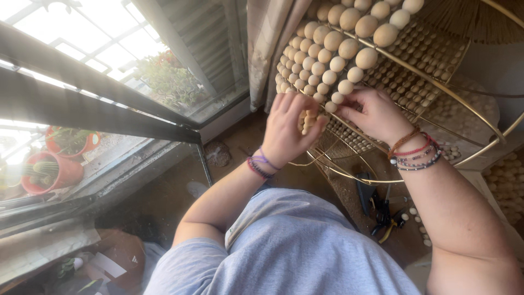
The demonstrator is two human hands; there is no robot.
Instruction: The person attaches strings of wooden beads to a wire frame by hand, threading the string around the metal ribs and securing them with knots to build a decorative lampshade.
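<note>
Both hands work at the lower edge of the wooden bead rows (338, 49) strung across a brass wire frame (436, 82). The left hand (286, 131) seems pinched on 1 small strand; the right hand (371, 112) presses fingertips against the beads, steadying them.
</note>
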